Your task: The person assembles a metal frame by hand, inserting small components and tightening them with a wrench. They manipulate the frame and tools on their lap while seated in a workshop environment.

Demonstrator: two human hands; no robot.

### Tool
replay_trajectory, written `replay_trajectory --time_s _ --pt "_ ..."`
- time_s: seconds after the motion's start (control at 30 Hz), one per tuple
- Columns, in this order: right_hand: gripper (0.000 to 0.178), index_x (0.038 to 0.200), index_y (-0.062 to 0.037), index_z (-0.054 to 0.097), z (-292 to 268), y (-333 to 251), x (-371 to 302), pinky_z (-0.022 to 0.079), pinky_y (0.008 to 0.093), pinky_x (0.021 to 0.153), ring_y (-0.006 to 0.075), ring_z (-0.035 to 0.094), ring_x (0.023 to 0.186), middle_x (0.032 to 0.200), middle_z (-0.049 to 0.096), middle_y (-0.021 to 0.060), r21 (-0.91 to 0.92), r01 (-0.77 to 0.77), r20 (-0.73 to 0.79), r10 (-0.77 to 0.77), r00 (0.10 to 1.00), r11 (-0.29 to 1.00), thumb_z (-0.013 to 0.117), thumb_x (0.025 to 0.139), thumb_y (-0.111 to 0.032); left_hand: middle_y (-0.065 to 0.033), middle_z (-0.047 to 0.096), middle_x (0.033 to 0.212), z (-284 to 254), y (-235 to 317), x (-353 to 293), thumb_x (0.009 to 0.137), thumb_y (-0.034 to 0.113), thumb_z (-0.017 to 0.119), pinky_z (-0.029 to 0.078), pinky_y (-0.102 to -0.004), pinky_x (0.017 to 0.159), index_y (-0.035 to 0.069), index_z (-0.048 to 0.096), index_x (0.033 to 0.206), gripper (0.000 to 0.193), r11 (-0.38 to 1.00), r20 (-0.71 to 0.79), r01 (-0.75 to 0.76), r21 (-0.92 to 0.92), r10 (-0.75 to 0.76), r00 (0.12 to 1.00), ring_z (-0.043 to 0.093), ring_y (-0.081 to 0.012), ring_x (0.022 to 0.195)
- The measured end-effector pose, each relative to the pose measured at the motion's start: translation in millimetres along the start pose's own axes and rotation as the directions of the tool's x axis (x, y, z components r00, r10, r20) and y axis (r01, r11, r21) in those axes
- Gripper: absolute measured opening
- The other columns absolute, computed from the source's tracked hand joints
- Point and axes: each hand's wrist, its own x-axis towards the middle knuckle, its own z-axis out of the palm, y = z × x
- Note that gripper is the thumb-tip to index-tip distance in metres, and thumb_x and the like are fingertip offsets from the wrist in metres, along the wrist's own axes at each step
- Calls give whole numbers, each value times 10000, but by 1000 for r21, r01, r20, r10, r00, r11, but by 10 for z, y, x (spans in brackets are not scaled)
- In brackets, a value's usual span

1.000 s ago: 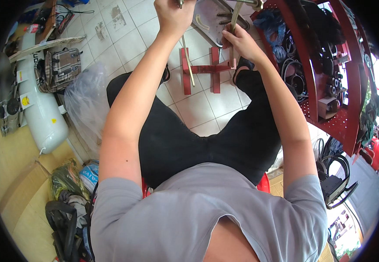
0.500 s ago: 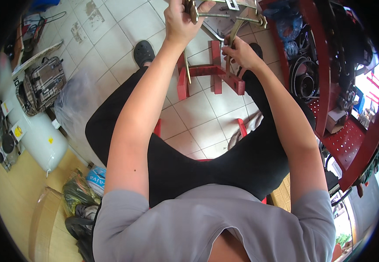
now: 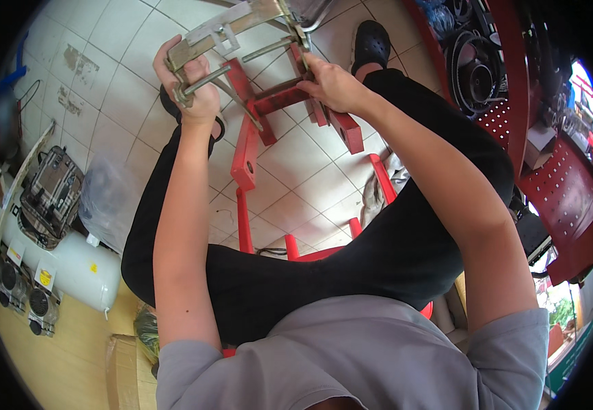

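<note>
Three things sit off by 9 o'clock, all apart from your work: a plaid bag (image 3: 54, 191), a white tank (image 3: 88, 280) lying on its side a little lower, toward 8, and a clear plastic bag (image 3: 108, 205) just beside them. Set there, they seem to leave your arms free to reach ahead.

At 11 o'clock your left hand (image 3: 197, 85) is closed round the left end of the metal frame (image 3: 252, 17), fingers wrapped over its edge beside the left threaded rod (image 3: 209, 78). A grip out at the end, rather than mid-bar, probably helps you stop it twisting. The frame lies between 11 and 12, tilted, its right end farther from you and partly cut off by the upper edge. The right threaded rod (image 3: 269, 48) points inward toward the left one, leaving a gap between their tips.

Lower, near 12, the red stand (image 3: 276, 102) is on the tiled floor between your legs, within easy reach of both hands; its spread feet likely keep it steady.

Between 12 and 1 your right hand (image 3: 334, 82) holds the frame's right side plate, thumb and fingers drawn narrow on it, likely to balance the left hold. Your right shoe (image 3: 371, 44) is planted at 1, well out, which makes room for the stand. At 2 o'clock stands a red rack (image 3: 504, 126), parts stowed inside, close to your right knee.
</note>
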Motion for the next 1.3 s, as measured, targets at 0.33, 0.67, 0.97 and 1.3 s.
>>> replay_trajectory --time_s 0.33,0.67,0.97,1.3 --pt "446 1230 -11 402 -59 243 103 456 367 868 274 593 956 1026 596 159 16 44 192 -47 980 999 576 832 -113 -57 530 822 85 210 -12 923 142 539 417 -237 579 12 364 1262 403 994 58 -3 107 -4 998 478 -105 651" --pt "375 1224 -27 413 -125 24 65 496 317 755 178 611 846 947 613 99 73 6 69 -11 998 997 565 892 -113 -121 561 976 -31 316 28 941 196 524 449 -351 815 -19 346 1319 470 942 131 -163 294 129 983 556 -221 882" --pt "368 1216 -34 402 -168 -169 37 463 360 636 252 583 759 945 612 157 33 -43 25 42 999 999 512 870 -96 -149 578 1006 -61 327 36 930 199 532 463 -364 821 1 343 1330 485 954 130 -117 275 84 988 580 -249 907" --pt "363 1220 -41 429 -64 97 109 494 327 625 168 599 710 878 630 101 -15 111 -45 -112 993 994 546 878 -82 -145 556 1054 -76 260 3 916 239 543 431 -372 894 1 329 1333 525 977 143 -73 199 45 989 554 -221 954"
